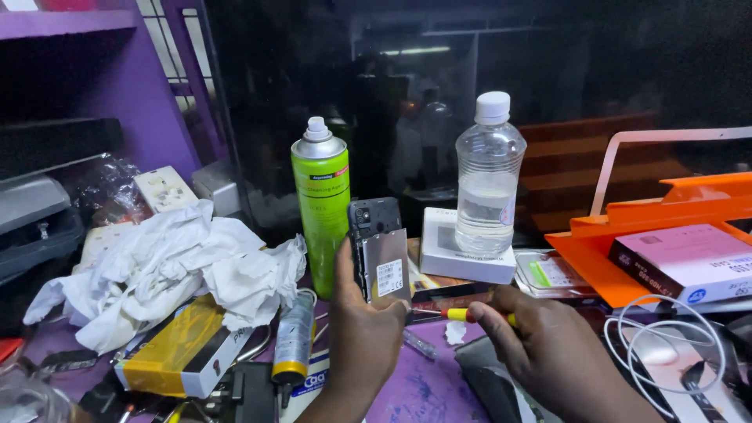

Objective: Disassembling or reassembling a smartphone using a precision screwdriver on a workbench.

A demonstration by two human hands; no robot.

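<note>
A: Left hand [364,333] wrapped round an opened phone [380,251], held upright, back cover off, silver battery facing cam. Thumb on its left edge, fingers behind.

B: Right hand?

A: Right hand [540,352] pinched shut on a small screwdriver [458,314], yellow/red handle. Shaft points left; tip at the phone's lower right corner, by the left fingertips.

B: Room around?

A: Tight. Green spray can [320,200] just left of the phone, clear water bottle [489,176] behind-right, standing on a white box [462,254]. Crumpled white cloth [172,266] far left, over a yellow box [176,352]. Orange tray [627,235] w/ a boxed item on the right, white cable [666,345] coiled below it.

B: Surface?

A: Purple surface [423,388], cluttered; only bare patch sits betw. the two wrists. Dark glass behind, purple wall at left.
</note>
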